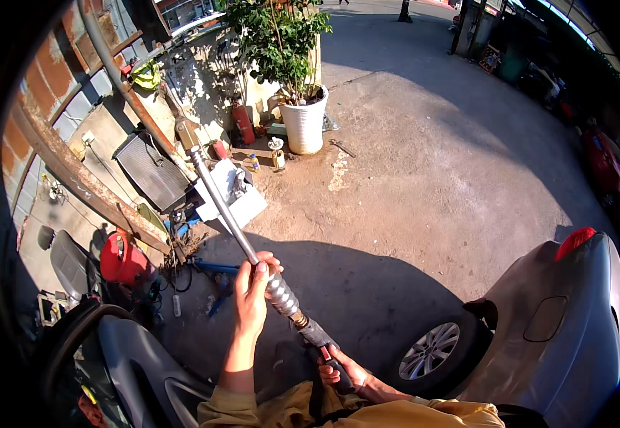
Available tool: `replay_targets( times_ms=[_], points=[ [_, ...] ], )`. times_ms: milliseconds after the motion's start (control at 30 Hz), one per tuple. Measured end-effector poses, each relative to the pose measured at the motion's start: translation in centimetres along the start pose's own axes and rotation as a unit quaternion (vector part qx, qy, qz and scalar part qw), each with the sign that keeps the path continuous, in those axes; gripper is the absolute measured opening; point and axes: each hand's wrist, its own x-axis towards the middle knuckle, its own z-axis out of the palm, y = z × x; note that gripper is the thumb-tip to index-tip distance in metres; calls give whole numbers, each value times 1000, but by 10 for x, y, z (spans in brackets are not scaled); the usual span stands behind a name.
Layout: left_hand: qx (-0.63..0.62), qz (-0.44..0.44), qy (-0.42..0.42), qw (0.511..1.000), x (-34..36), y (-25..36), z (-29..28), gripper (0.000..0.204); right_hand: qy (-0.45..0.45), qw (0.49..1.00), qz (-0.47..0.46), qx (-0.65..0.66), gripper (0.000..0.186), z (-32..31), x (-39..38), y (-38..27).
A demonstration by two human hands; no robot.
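Note:
A long pressure-washer lance [223,207] slants across the view, its far tip up and to the left, off the ground. My left hand [254,282] is closed round the metal tube, just above the lance's spiral-wrapped section. Lower down and to the right, my right hand [344,367] grips the dark handle, close to a red part that looks like a trigger. Part of the handle is hidden by my fingers. No spray shows at the tip.
A silver car [574,321] with its wheel [429,351] stands at the right. A dark car door panel [146,367] is at lower left. Left lie a red container [123,260], a black radiator-like panel [154,171] and a rusty beam [85,178]. A potted plant [303,125] stands ahead.

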Motion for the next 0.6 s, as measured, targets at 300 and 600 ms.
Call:
replay_targets(
  times_ms=[300,600],
  points=[
    [222,43,121,966,120,72,-111,34,-84,989,94,-83,33,85,180,-127],
    [757,-408,458,227,48,175,-226,51,2,918,396,-31,43,175,337,-223]
  ],
)
